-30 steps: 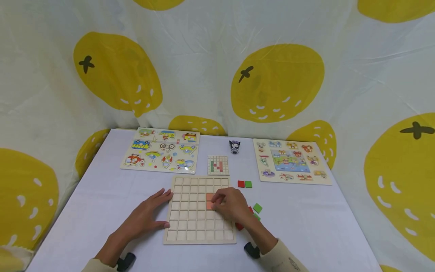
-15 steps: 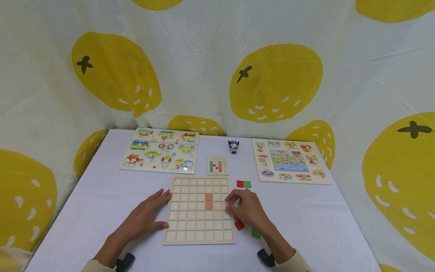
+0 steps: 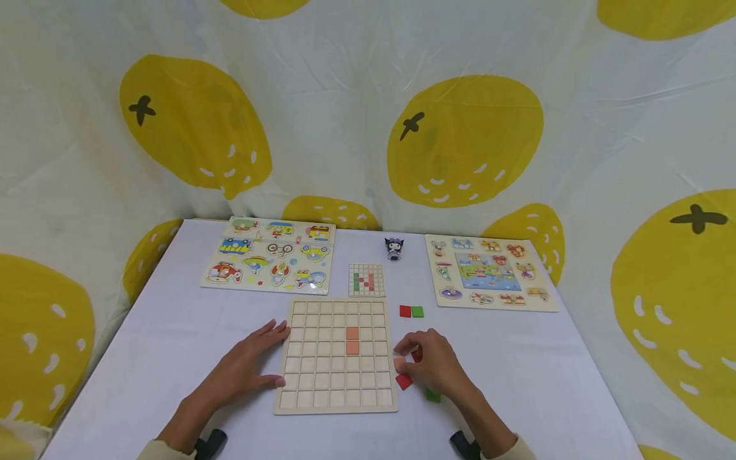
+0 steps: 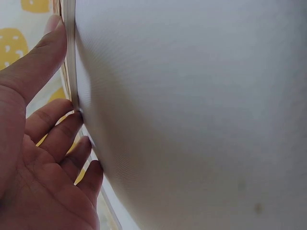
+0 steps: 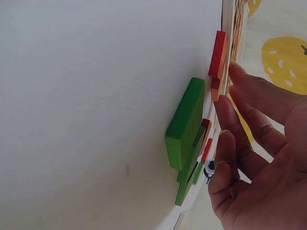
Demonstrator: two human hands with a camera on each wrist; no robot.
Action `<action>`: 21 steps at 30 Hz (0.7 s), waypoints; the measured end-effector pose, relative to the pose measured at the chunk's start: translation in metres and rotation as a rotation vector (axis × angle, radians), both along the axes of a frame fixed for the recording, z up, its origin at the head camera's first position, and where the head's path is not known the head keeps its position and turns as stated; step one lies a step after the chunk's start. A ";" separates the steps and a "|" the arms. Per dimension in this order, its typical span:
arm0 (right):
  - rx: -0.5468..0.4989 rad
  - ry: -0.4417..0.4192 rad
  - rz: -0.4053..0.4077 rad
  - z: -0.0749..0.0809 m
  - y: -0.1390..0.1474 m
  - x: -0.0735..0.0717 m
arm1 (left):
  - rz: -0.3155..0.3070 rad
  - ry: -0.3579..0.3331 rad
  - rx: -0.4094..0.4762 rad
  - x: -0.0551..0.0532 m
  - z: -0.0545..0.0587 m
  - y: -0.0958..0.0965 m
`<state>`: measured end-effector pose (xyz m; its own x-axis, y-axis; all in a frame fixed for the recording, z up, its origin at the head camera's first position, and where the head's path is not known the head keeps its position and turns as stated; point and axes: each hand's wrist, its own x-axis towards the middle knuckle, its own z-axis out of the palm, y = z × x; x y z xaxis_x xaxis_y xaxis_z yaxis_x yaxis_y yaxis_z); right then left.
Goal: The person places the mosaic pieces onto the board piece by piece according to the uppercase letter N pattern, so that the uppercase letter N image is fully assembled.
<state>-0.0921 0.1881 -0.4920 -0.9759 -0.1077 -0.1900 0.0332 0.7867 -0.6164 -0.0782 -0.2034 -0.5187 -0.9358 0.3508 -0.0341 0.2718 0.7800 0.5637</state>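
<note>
A wooden grid board (image 3: 322, 364) lies in front of me, with two orange tiles (image 3: 352, 341) set one above the other in its cells. Straight fingers and thumb of my left hand (image 3: 244, 364) touch the board's left edge. Just off its right edge, my right hand (image 3: 437, 364) reaches down over a loose orange tile (image 3: 400, 365). In the right wrist view, thumb and fingertips are spread about that tile (image 5: 216, 90), apart from each other. A red tile (image 3: 404, 381) and a green tile (image 3: 433, 395) lie close by; more tiles are partly hidden under the hand.
A small pattern card (image 3: 365, 280) lies beyond the board. To its right are a red tile (image 3: 405, 311) and a green tile (image 3: 417, 312). Farther back stand a small figurine (image 3: 393, 248), a vehicle puzzle (image 3: 270, 255) at left and another puzzle board (image 3: 489, 275) at right.
My right hand has left the orange tile in the board and moved right and toward me, to the loose tiles. My left hand has stayed at the board's edge.
</note>
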 end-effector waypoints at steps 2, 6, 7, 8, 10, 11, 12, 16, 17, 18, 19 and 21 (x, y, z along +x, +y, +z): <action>0.004 0.005 0.013 -0.001 0.000 0.000 | 0.000 -0.001 0.005 0.000 0.000 0.000; 0.007 0.034 0.052 -0.004 -0.001 -0.001 | -0.001 -0.005 0.008 0.000 -0.001 0.000; 0.009 0.036 0.056 -0.005 -0.001 -0.002 | -0.001 -0.007 0.007 0.000 -0.001 0.000; 0.010 0.041 0.065 -0.006 -0.002 -0.002 | 0.000 -0.009 0.007 0.000 -0.001 0.000; 0.011 0.041 0.068 -0.007 -0.002 -0.002 | 0.001 -0.014 0.006 0.000 -0.002 -0.001; 0.011 0.039 0.067 -0.007 -0.002 -0.003 | 0.000 -0.015 0.004 0.000 -0.002 -0.001; 0.011 0.040 0.069 -0.008 -0.002 -0.003 | 0.001 -0.015 0.005 0.000 -0.002 -0.001; 0.013 0.014 0.043 -0.008 -0.002 -0.005 | 0.003 -0.015 -0.001 0.000 -0.002 -0.001; 0.015 0.007 0.037 -0.007 -0.002 -0.005 | 0.004 -0.016 -0.003 -0.001 -0.002 -0.001; 0.021 0.003 0.032 -0.007 -0.002 -0.005 | 0.005 -0.016 -0.004 -0.001 -0.002 -0.001; 0.026 -0.001 0.027 -0.007 -0.001 -0.005 | 0.004 -0.017 -0.007 -0.001 -0.002 -0.001; 0.038 0.003 0.031 -0.006 -0.001 -0.006 | 0.003 -0.013 -0.005 -0.001 -0.002 -0.001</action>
<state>-0.0979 0.1875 -0.4985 -0.9726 -0.1308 -0.1921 0.0069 0.8099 -0.5865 -0.0795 -0.2047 -0.5206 -0.9362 0.3482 -0.0483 0.2623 0.7833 0.5636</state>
